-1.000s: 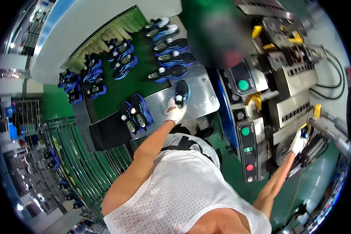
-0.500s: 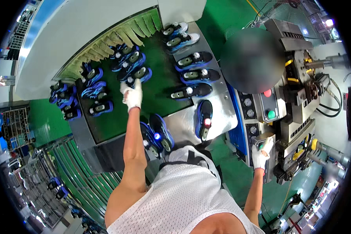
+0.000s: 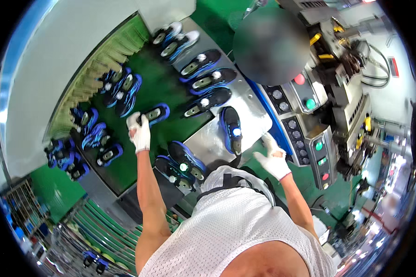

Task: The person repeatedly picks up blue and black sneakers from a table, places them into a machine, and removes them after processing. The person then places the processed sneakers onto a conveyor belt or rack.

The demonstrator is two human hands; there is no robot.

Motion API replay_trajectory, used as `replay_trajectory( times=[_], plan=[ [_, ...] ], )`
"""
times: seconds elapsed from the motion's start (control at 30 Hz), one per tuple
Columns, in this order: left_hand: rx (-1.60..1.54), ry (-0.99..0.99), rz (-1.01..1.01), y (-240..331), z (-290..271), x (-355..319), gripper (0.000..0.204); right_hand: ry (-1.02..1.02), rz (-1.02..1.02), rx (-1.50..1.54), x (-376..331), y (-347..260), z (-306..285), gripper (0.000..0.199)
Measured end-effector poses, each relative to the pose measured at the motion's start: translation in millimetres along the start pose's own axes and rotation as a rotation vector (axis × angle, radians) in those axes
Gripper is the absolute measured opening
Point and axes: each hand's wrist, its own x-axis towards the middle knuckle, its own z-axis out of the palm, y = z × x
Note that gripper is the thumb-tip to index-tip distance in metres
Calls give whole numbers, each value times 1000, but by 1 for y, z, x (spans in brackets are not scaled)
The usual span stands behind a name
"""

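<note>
My left hand, in a white glove, is closed on the left end of a black and blue sports shoe over the green belt. Its fingers partly hide that end. Free of any object, my gloved right hand has its fingers spread beside the near right edge of the metal tabletop. Closest to it on the tabletop is a single black shoe with a blue sole edge. Two more such shoes lie side by side near my waist.
Several shoes lie on the belt's far side, before a fringed curtain. A row of shoes lines the tabletop. On the right stands a machine with a button panel. A roller rack is at lower left.
My right hand has left the machine's button panel and come left toward the tabletop. My left hand has drawn the shoe away from those beside it. The whole view has turned.
</note>
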Motion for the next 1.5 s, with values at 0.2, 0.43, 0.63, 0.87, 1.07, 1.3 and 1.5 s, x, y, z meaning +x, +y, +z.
replay_trajectory(
  times=[0.2,0.43,0.63,0.87,1.07,1.3,1.5],
  plan=[
    [-162,-289,502,170,-69,-61,27,-121,-538,-91,34,-127,18,91],
    [-305,-635,910,292,-34,-95,44,39,-258,456,46,-90,13,60],
    [-79,-473,526,223,24,-41,70,-70,367,1298,-32,-17,-41,35],
    [77,-647,495,133,138,-25,72,517,531,1339,-94,14,-50,35],
    [304,-599,621,190,174,-16,74,507,334,1633,-110,4,-54,46],
    [298,-413,504,217,202,11,73,563,358,1597,-118,13,-58,52],
    [290,-460,410,249,178,-4,82,596,342,1666,-138,27,-72,53]
  ],
)
